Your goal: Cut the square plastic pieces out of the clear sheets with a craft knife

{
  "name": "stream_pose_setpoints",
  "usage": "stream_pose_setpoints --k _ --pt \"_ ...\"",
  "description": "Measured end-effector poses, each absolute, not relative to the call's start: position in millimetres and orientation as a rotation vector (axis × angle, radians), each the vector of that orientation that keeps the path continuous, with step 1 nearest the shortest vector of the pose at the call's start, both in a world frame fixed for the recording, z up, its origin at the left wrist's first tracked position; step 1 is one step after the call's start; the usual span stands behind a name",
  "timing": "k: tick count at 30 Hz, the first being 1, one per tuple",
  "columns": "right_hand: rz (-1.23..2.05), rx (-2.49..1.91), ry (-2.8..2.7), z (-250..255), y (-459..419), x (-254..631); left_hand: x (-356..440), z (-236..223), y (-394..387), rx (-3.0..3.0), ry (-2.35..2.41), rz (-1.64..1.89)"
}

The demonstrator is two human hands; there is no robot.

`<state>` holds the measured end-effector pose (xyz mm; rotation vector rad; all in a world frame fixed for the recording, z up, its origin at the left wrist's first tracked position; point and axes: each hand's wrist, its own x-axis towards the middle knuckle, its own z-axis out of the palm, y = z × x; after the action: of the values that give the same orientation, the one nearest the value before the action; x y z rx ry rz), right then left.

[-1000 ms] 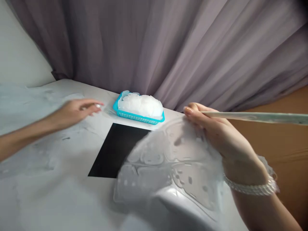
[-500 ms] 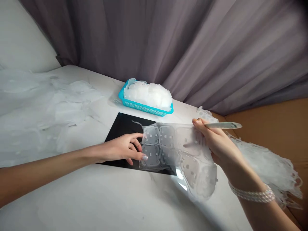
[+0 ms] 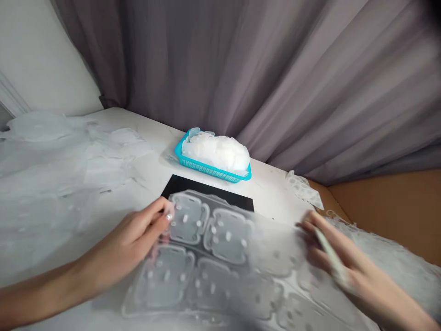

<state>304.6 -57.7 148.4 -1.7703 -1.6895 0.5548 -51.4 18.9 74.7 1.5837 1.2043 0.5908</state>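
Note:
A translucent plastic sheet (image 3: 225,236) with rounded-square moulded panels is lifted toward me, tilted above the table. My left hand (image 3: 146,230) pinches its upper left corner between thumb and fingers. My right hand (image 3: 330,248), smeared by motion, is closed around a pale pen-shaped tool (image 3: 330,262) at the sheet's right side. Whether its fingers also touch the sheet I cannot tell. Behind the sheet lies a black mat (image 3: 210,191), mostly covered from view.
A blue basket (image 3: 210,172) heaped with white translucent pieces stands behind the mat. Translucent sheets (image 3: 65,156) pile up on the left. Lacy plastic offcuts (image 3: 389,253) lie at the right by a brown cardboard panel (image 3: 396,202), with a smaller scrap (image 3: 305,188) near the curtain (image 3: 213,64).
The sheet has come up off the mat and closer to me. My left hand has shifted left and now grips its corner. My right hand has moved down and right with the tool.

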Motion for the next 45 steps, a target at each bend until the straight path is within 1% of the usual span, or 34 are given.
stream_pose_setpoints --k 3,6,8,14,19,23,27,34,45 --pt "0.640 -1.836 -1.860 117.5 2.2 279.0 -61.8 52.6 50.1 1.603 1.311 0.608" --pt "0.588 -1.906 -1.851 84.1 50.0 270.6 -71.5 34.6 82.7 1.757 1.448 0.548" --pt "0.539 -1.920 -1.823 69.9 60.3 274.9 -80.1 28.8 96.4 1.829 1.504 0.503" --pt "0.383 -1.952 -1.723 48.3 22.3 289.5 -98.5 24.3 101.3 2.043 1.544 0.470" --pt "0.248 -1.912 -1.717 4.2 -10.6 263.6 -85.2 15.8 77.6 2.243 1.478 0.459" --pt "0.138 -1.864 -1.737 -23.1 -15.5 250.8 -72.4 8.4 53.1 2.384 1.466 0.505" --pt "0.083 -1.845 -1.731 -29.0 -12.2 253.0 -70.4 4.4 40.7 2.485 1.472 0.561" --pt "0.010 -1.838 -1.774 -31.4 -11.5 256.5 -72.6 -2.2 41.8 2.545 1.429 0.659" --pt "0.019 -1.856 -1.811 -39.3 -13.7 259.3 -75.0 -8.0 38.0 2.535 1.438 0.716"
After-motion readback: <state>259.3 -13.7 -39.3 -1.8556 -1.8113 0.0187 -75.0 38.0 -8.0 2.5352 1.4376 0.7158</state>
